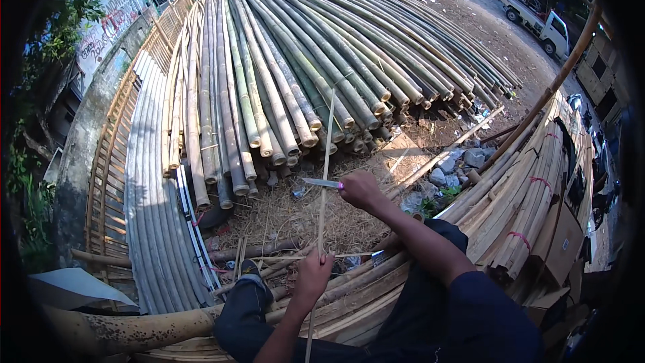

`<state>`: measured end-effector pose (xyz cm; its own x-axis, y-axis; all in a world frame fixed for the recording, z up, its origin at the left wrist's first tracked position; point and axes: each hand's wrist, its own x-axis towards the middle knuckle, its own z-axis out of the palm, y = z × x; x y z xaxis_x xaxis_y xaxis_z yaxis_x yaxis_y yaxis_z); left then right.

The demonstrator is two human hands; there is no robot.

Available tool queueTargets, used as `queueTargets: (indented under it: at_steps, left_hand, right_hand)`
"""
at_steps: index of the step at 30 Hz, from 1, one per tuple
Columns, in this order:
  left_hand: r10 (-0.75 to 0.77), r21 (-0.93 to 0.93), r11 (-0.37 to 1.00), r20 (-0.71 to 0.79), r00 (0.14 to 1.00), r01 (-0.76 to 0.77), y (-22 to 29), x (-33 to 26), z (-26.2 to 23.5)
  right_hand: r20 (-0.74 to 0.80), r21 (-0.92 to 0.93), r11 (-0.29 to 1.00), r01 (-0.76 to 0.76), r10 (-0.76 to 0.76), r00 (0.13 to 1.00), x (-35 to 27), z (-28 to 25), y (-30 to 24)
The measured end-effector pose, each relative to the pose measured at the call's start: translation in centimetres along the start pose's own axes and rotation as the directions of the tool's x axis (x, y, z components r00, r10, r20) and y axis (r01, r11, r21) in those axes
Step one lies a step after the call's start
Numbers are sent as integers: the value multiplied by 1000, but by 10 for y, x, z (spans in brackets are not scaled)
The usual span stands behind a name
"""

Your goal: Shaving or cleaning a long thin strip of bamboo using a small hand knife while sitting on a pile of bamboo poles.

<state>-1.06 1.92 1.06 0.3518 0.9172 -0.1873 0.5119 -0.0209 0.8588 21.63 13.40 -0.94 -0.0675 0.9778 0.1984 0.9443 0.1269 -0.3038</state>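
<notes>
A long thin bamboo strip (326, 188) stands nearly upright in front of me, its lower end running down past my lap. My left hand (316, 270) is closed around it low down, between my knees. In my right hand (360, 189) is a knife (322, 183) with a pinkish handle, mostly hidden by the fingers. The blade points left and crosses the strip well above my left hand. Whether the edge bites into the strip, I cannot tell.
Ahead lies a big stack of bamboo poles (289, 74). Corrugated sheets (151, 195) and a slatted bamboo fence (111, 181) line the left. Tied bundles of bamboo slats (517, 208) lie at right, near rubble (453, 165). A thick pole (127, 329) crosses beside my leg. A white truck (537, 23) stands far right.
</notes>
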Motion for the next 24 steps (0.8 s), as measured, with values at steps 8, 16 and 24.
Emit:
queueTargets:
  at_steps: [8,16,24]
  left_hand:
    - [-48,56,997,-44,998,50,-10,4,5]
    - [-64,217,974,-32,997,69,-3,-8,9]
    - [-107,142,984,-19,994,108,15,-4,6]
  right_hand:
    - [235,108,966,233,-253,939,-32,14,-41]
    - [79,75,983,-166,160,984,-5,14,12]
    - [92,116,977,-179,169,981,-8,15,24]
